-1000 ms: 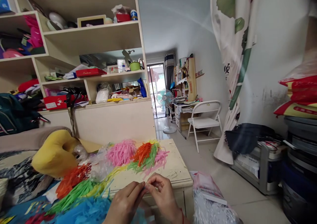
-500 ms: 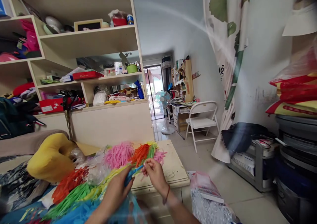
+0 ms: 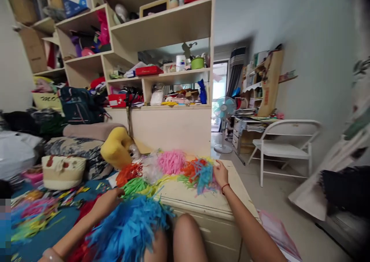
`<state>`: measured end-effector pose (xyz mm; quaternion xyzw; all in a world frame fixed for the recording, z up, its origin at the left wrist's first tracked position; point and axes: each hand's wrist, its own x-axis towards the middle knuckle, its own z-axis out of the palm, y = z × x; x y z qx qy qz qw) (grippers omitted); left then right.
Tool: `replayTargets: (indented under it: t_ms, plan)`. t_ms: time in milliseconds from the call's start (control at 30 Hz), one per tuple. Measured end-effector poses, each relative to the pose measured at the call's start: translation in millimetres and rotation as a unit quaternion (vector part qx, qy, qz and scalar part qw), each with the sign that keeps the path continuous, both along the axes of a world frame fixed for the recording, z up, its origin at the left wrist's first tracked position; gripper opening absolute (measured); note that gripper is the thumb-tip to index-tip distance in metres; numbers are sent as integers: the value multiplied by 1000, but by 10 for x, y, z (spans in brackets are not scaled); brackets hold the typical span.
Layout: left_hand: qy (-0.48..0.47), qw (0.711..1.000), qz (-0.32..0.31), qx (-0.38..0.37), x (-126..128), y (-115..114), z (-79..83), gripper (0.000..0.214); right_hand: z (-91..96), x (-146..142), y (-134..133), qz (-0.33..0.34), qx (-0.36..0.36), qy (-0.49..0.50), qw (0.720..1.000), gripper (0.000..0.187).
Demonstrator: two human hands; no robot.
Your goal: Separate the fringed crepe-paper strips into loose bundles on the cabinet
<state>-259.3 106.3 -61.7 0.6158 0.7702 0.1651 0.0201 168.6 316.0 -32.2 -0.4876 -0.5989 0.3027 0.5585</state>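
Observation:
My right hand is at the right side of a small bunch of blue paper-like strips, its fingers apart at the edge of the bunch. That bunch lies over orange strips on a cream cabinet top. My left hand hovers beside green strips, blurred, with its fingers mostly hidden. A large heap of blue fringed strips covers my lap. Pink strips sit farther back on the cabinet, and a red-orange bunch lies behind the green one.
A yellow cushion and a cream woven bag are on the left. More coloured strips lie on the blue cover. Behind stand shelves; a white folding chair and a fan are to the right.
My hands have parted: the left has moved left, the right now lies by the blue bunch on the cabinet. Earlier both held a blue strip between them. The view has swung left.

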Motion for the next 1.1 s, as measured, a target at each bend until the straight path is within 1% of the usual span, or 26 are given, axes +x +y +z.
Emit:
replayTargets:
  t_ms: [67, 133, 200, 300, 400, 433, 467, 533, 600, 700, 800, 833, 867, 900, 1000, 1033, 1100]
  plan:
    - [-15, 1000, 4, -8, -137, -120, -97, 18, -52, -300, -118, 39, 34, -28, 998, 26]
    - [-32, 999, -8, -13, -186, -155, -195, 16, -105, -712, -320, 99, 66, -58, 991, 24]
    - [-52, 998, -21, -25, -185, -115, -291, 17, -163, -1169, -589, 171, 94, -88, 977, 20]
    - [-82, 995, -26, -49, -172, 7, -417, 22, -273, -1781, -1023, 276, 122, -131, 944, 16]
    - [-111, 992, -17, -53, -198, 106, -502, 21, -401, -2200, -1355, 344, 145, -170, 912, 8]
    - [-121, 991, -14, -50, -211, 127, -519, 22, -444, -2298, -1428, 353, 151, -183, 905, 7]
    - [-131, 990, -11, -45, -224, 142, -532, 22, -485, -2381, -1483, 356, 156, -194, 901, 10]
    - [-150, 988, -9, -31, -238, 161, -543, 22, -563, -2508, -1556, 345, 160, -215, 900, 15]
    - [-167, 986, -8, -14, -234, 174, -538, 23, -630, -2592, -1607, 326, 158, -233, 903, 14]
    - [-187, 982, -13, 18, -202, 182, -510, 25, -687, -2629, -1672, 308, 154, -254, 904, 14]
    - [-206, 977, -25, 46, -176, 169, -472, 29, -680, -2565, -1688, 300, 160, -268, 902, 33]
    - [-212, 975, -29, 53, -173, 161, -461, 31, -667, -2532, -1676, 297, 163, -273, 900, 38]
    - [-217, 974, -34, 58, -172, 152, -450, 33, -654, -2500, -1656, 294, 167, -280, 898, 39]
    - [-221, 972, -38, 63, -173, 143, -440, 35, -640, -2473, -1633, 292, 169, -289, 896, 34]
    - [-231, 969, -47, 75, -173, 117, -419, 41, -602, -2439, -1565, 295, 174, -316, 885, 12]
    - [-233, 968, -49, 79, -171, 107, -414, 42, -588, -2441, -1548, 297, 175, -321, 882, 10]
    - [-236, 967, -55, 85, -165, 82, -405, 44, -550, -2454, -1516, 302, 179, -327, 878, 13]
